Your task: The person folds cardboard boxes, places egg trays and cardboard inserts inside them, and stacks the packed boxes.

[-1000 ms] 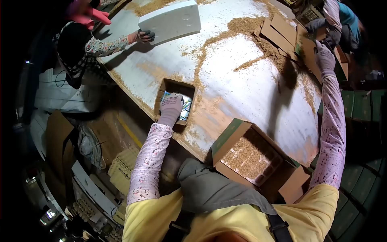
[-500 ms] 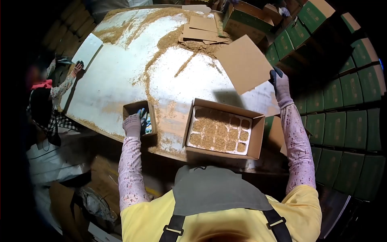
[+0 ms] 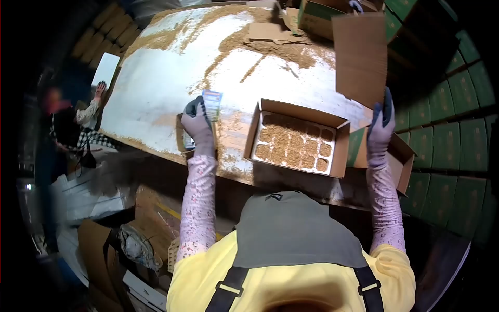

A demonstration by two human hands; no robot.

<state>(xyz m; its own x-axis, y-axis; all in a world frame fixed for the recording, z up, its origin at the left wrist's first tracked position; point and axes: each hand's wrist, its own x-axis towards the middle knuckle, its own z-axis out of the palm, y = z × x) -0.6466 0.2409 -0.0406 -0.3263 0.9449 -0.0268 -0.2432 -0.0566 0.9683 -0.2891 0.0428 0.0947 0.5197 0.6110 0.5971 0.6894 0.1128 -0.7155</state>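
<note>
A blue-and-white printed leaflet (image 3: 213, 104) is pinched in my gloved left hand (image 3: 198, 124), held above the small box (image 3: 180, 136) near the table's front edge. That box is mostly hidden by the hand. My gloved right hand (image 3: 381, 127) grips a flat cardboard sheet (image 3: 360, 57) by its lower edge and holds it up over the table's right side. Between my hands stands an open cardboard carton (image 3: 340, 153). Inside it lies a white tray (image 3: 258, 136) whose compartments are filled with sawdust-like brown bits (image 3: 288, 139).
Brown bits are strewn over the white table (image 3: 156, 78), with cardboard pieces (image 3: 267, 32) at the back. Green cartons (image 3: 447, 109) are stacked at the right, and an open box (image 3: 400, 164) stands beside the table. Another person's hand (image 3: 101, 87) touches a white panel (image 3: 106, 69) at the left.
My left hand has come up out of the small box with a leaflet. The cardboard sheet in my right hand has swung upright and to the right. The view has shifted a little.
</note>
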